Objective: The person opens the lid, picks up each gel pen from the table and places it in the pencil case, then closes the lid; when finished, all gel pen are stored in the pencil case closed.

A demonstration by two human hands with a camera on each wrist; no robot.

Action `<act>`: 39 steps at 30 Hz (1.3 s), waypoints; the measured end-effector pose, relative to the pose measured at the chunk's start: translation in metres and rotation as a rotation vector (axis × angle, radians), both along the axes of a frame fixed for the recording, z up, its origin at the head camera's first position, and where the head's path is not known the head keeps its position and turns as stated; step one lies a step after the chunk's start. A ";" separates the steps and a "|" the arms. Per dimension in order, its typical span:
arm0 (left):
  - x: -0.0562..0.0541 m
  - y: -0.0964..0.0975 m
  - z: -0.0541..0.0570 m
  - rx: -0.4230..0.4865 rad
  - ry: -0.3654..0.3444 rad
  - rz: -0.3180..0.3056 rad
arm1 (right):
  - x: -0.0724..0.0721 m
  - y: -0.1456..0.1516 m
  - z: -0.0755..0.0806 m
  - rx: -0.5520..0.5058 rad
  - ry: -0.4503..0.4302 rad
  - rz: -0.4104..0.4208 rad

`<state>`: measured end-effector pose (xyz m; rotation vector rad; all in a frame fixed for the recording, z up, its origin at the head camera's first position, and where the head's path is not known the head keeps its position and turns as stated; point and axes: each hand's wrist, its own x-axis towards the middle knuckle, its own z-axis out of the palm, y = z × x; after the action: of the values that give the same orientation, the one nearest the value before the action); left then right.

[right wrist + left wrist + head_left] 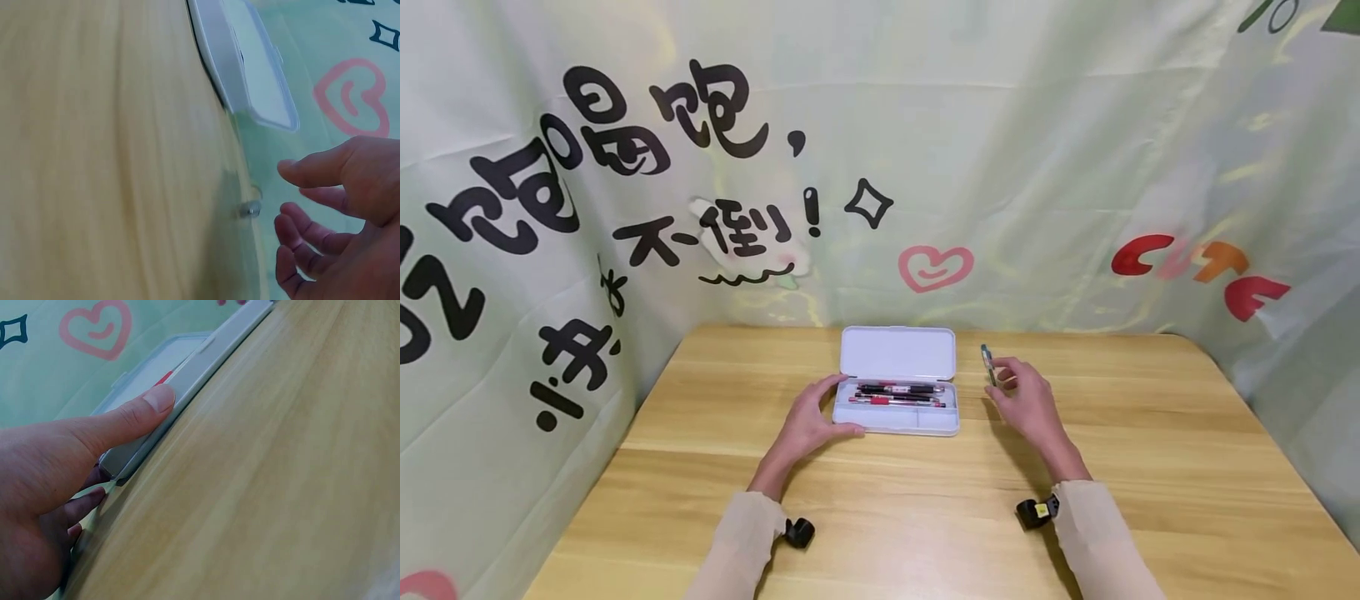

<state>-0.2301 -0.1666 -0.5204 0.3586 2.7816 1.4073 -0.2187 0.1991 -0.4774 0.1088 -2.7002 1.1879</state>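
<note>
A white pencil case point(898, 422) lies with its lid point(898, 353) raised; several pens point(898, 389) rest inside. My left hand point(811, 419) holds the case's left end. In the left wrist view, the left thumb point(134, 419) presses along its front wall, while the other fingers are partly hidden behind the end. To the right of the case, a pen point(988, 364) with a blue-green end lies on the table. Beside that pen is my right hand point(1025, 402), its fingers loosely bent. The right wrist view shows a gap between the right fingers point(312, 234) and the pen point(251, 209).
The wooden table point(910, 517) reaches back to a pale printed curtain point(1037, 167), which hangs behind and along both sides. A small black camera point(800, 533) sits at the left wrist, another black camera point(1036, 512) at the right.
</note>
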 end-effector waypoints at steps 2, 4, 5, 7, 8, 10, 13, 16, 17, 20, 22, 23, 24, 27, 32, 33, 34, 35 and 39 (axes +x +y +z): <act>0.001 -0.001 -0.001 0.003 -0.005 0.000 | -0.001 0.003 -0.002 0.007 -0.040 -0.002; 0.000 -0.002 -0.001 0.003 -0.005 -0.002 | -0.001 0.006 -0.004 0.013 -0.075 0.003; 0.000 -0.002 -0.001 0.003 -0.004 -0.004 | -0.002 0.007 -0.004 0.018 -0.088 0.004; 0.000 -0.002 -0.001 0.000 -0.002 -0.006 | -0.002 0.009 -0.005 0.033 -0.106 0.012; -0.001 -0.002 -0.001 0.000 0.000 -0.008 | -0.002 0.009 -0.006 0.039 -0.112 0.015; -0.001 -0.002 -0.001 -0.001 0.004 -0.011 | -0.002 0.010 -0.006 0.049 -0.124 0.018; -0.001 -0.002 0.000 -0.002 0.014 -0.018 | -0.003 0.010 -0.007 0.065 -0.132 0.016; -0.001 -0.001 0.001 -0.002 0.015 -0.020 | -0.003 0.010 -0.007 0.078 -0.148 0.011; 0.000 -0.001 0.001 -0.002 0.014 -0.020 | -0.003 0.010 -0.007 0.083 -0.153 0.011; 0.000 -0.001 0.001 -0.004 0.007 -0.014 | -0.003 0.010 -0.007 0.089 -0.161 0.008; 0.000 -0.001 0.001 -0.003 0.007 -0.013 | -0.003 0.011 -0.007 0.092 -0.154 0.008; 0.000 -0.001 0.001 -0.003 0.005 -0.011 | -0.003 0.011 -0.007 0.094 -0.147 0.008; 0.000 -0.001 0.001 -0.003 0.003 -0.010 | -0.003 0.011 -0.007 0.093 -0.142 0.006; 0.000 -0.002 0.000 0.001 0.000 -0.008 | -0.002 0.010 -0.007 0.082 -0.128 -0.001; 0.000 -0.002 0.000 0.000 0.001 -0.011 | -0.001 0.009 -0.004 0.034 -0.099 -0.036; 0.000 -0.002 0.000 -0.001 0.001 -0.013 | -0.001 0.009 -0.004 0.025 -0.090 -0.048; 0.000 -0.002 0.000 -0.003 0.001 -0.013 | 0.000 0.008 -0.002 0.021 -0.079 -0.062; 0.000 -0.002 0.000 -0.002 0.006 -0.015 | 0.000 0.009 -0.001 0.017 -0.069 -0.073; -0.001 -0.003 0.000 -0.004 0.006 -0.014 | 0.001 0.007 0.002 0.017 -0.028 -0.093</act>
<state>-0.2310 -0.1692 -0.5205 0.3822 2.7800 1.4003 -0.2175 0.2059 -0.4751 -0.0307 -2.7080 1.1481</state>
